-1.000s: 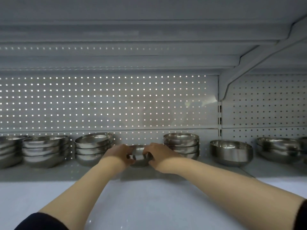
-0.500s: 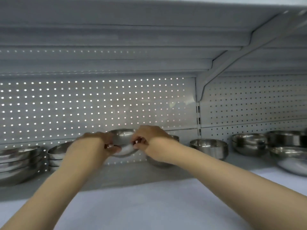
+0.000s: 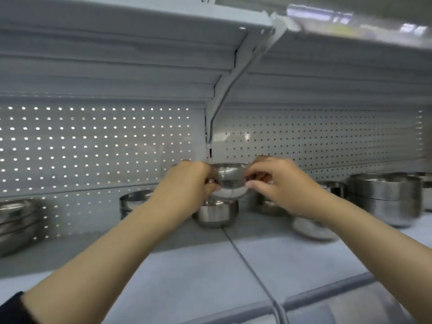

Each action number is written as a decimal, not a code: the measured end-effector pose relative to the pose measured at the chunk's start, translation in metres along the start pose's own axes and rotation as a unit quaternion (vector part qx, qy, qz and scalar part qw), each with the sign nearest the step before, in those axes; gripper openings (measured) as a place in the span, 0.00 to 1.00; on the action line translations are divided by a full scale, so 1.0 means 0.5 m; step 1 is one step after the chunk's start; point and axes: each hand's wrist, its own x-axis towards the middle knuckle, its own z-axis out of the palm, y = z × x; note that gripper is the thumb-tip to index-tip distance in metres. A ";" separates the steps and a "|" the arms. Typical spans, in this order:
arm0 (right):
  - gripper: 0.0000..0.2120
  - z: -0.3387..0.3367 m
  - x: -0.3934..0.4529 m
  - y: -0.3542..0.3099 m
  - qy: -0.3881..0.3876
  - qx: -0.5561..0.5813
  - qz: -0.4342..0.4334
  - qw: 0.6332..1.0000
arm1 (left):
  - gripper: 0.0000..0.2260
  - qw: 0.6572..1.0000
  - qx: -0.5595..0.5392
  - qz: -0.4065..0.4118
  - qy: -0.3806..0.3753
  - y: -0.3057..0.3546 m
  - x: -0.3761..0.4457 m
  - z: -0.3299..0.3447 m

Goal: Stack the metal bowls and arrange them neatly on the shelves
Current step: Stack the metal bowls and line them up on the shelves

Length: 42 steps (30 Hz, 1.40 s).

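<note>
A small shiny metal bowl [image 3: 230, 180] is held in the air between my left hand [image 3: 189, 183] and my right hand [image 3: 278, 183], each gripping one side of its rim. It hangs just above a single metal bowl [image 3: 216, 215] standing on the grey shelf [image 3: 182, 258]. A stack of bowls [image 3: 132, 202] stands behind my left forearm. Another bowl [image 3: 268, 206] is partly hidden behind my right hand.
A blurred stack of wide bowls [image 3: 16, 220] sits at the far left. A tall stack of larger bowls [image 3: 385, 197] stands at the right, with a shallow bowl [image 3: 313, 228] in front of it. A shelf bracket [image 3: 219, 108] and the upper shelf hang overhead.
Both hands lifted the small bowl off the shelf and carried it to the right, over the single bowl. The view has swung right too.
</note>
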 end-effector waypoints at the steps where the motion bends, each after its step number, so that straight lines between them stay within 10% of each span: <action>1: 0.09 -0.020 -0.017 0.030 -0.005 -0.005 0.004 1.000 | 0.09 1.000 -0.014 0.012 -0.007 0.029 0.014 0.019; 15: 0.04 -0.139 -0.163 0.330 -0.046 0.018 -0.009 0.999 | 0.09 0.993 -0.035 0.021 -0.112 0.301 0.108 0.194; 33: 0.05 -0.095 -0.190 0.385 -0.071 0.131 -0.048 0.988 | 0.09 0.990 0.011 -0.043 -0.131 0.315 0.071 0.212; 37: 0.13 -0.091 -0.197 0.401 -0.082 0.162 0.031 0.983 | 0.24 0.976 -0.054 -0.146 -0.150 0.291 0.065 0.216; 42: 0.17 -0.082 -0.203 0.424 -0.132 0.211 0.117 0.961 | 0.15 0.919 -0.213 -0.234 -0.234 0.276 0.061 0.248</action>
